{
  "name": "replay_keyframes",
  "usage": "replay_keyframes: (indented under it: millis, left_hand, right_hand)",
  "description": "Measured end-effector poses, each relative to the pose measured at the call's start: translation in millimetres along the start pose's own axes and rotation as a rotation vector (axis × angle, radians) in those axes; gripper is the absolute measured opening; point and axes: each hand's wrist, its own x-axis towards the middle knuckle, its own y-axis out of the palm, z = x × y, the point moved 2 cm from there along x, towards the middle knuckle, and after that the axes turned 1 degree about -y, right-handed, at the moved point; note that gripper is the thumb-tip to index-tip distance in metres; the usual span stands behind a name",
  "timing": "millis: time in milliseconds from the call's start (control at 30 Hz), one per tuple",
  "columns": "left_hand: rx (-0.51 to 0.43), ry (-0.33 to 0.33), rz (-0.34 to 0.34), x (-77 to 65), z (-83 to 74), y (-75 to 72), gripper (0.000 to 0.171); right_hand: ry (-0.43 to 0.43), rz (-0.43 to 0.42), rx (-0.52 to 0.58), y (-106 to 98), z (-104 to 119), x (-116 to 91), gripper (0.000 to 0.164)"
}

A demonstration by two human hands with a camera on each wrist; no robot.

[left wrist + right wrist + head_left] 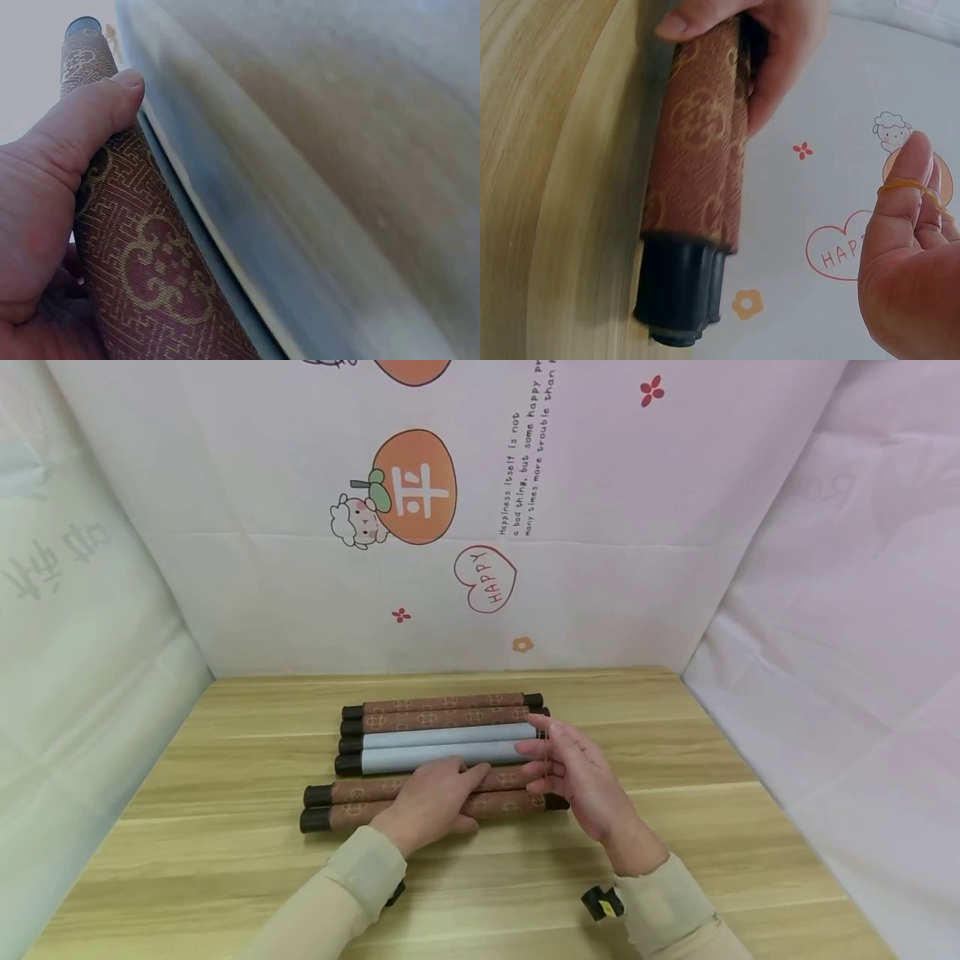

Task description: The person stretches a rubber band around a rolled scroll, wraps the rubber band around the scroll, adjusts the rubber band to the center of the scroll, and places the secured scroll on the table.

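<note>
My left hand (433, 797) grips a pair of brown patterned scrolls (352, 812) with black end knobs, lying side by side at the front of the group. In the left wrist view its thumb presses along the brocade of one rolled scroll (161, 255). A thin yellow rubber band (909, 185) is looped round the fingers of my right hand (581, 781). Those fingers are mostly straight and stand over the right ends of the scrolls. Just behind the held pair lie two pale blue scrolls (442, 755), and behind those two more brown scrolls (427, 718).
The wood-grain table (225, 760) carries all the scrolls. White printed cloth (300, 602) rises at the back, with further cloth walls (847, 652) at left and right. A small black device (602, 903) is strapped at the right wrist.
</note>
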Motion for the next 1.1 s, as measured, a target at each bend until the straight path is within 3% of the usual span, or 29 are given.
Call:
replay_keyframes:
  millis: [367, 767, 1100]
  left_hand:
    - [0.036, -0.001, -0.015, -20.8, 7.9, -13.5, 0.087]
    - [0.102, -0.008, -0.155, -37.1, 11.3, -22.6, 0.082]
    - [0.205, 0.027, -0.213, -41.2, 9.1, -23.7, 0.08]
  right_hand:
    - [0.03, -0.075, -0.063, -11, -3, 0, 0.044]
    - [0.005, -0.088, -0.151, -14, -9, 0, 0.037]
    - [0.033, -0.092, -0.157, -11, -12, 0, 0.036]
